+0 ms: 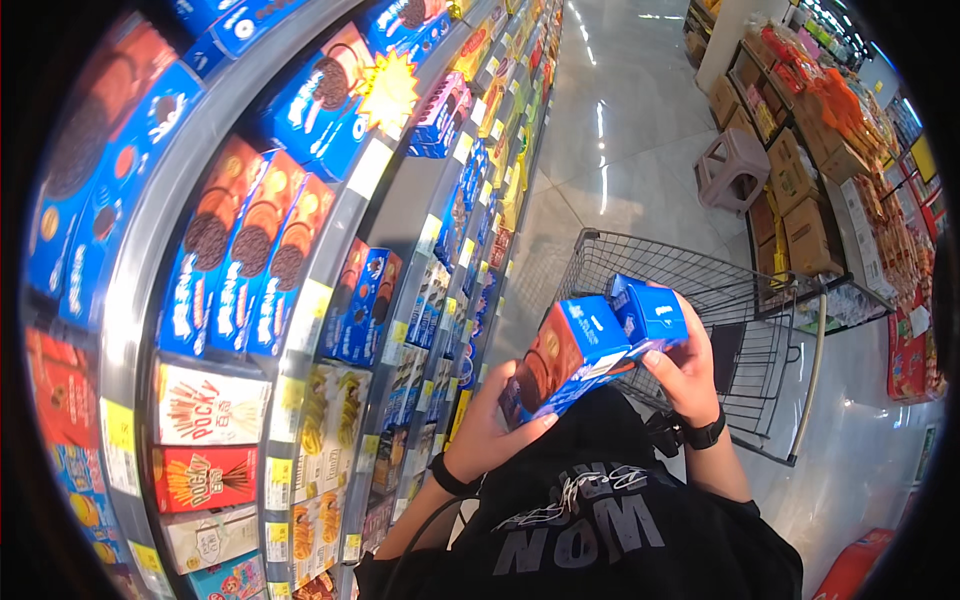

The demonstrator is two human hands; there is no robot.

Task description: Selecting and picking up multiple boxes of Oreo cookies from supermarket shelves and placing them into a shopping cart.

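In front of my chest I hold two blue cookie boxes side by side. My left hand [510, 412] grips the near end of the larger cookie box [575, 352], which has a brown panel with chocolate cookies on it. Around the smaller blue box [648, 315] my right hand [690, 362] is closed, its thumb on the near edge. The two boxes touch or overlap; exactly where, I cannot tell. Behind them stands a wire shopping cart [735, 390]. Both wrists wear black bands.
Tall store shelves [330, 330] run along my left, filled with blue cookie boxes [235, 250] and snack packs. A yellow starburst tag [390, 90] sticks out from them. To the right are a plastic stool [732, 170], cardboard cartons [808, 232] and snack displays. A tiled aisle floor [590, 130] stretches ahead.
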